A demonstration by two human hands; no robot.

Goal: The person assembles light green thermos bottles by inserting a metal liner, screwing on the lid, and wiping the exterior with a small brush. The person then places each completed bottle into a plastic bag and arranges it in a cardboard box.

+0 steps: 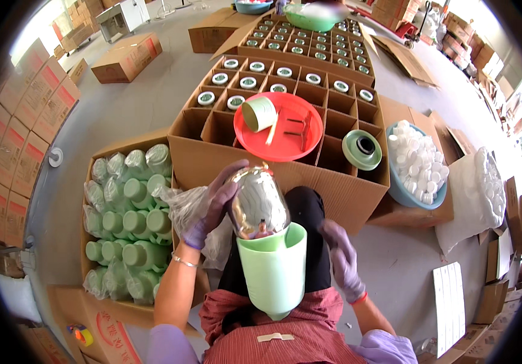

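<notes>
A silvery glass flask liner stands tilted at the mouth of a pale green plastic flask shell, its lower end just inside the rim. The shell rests upright between my thighs. My left hand, in a purple glove, grips the liner from its left side. Right of the shell, my gloved right hand hangs apart from it with fingers stretched out and holding nothing. Ahead, a red plastic tray bears a green cup-like part, a pale stick and dark narrow pieces.
The tray lies on a divided carton of white-lidded flasks, beside a round green part. On the left, a carton holds bagged green shells. On the right, a blue basin carries white caps; a white sack stands beyond.
</notes>
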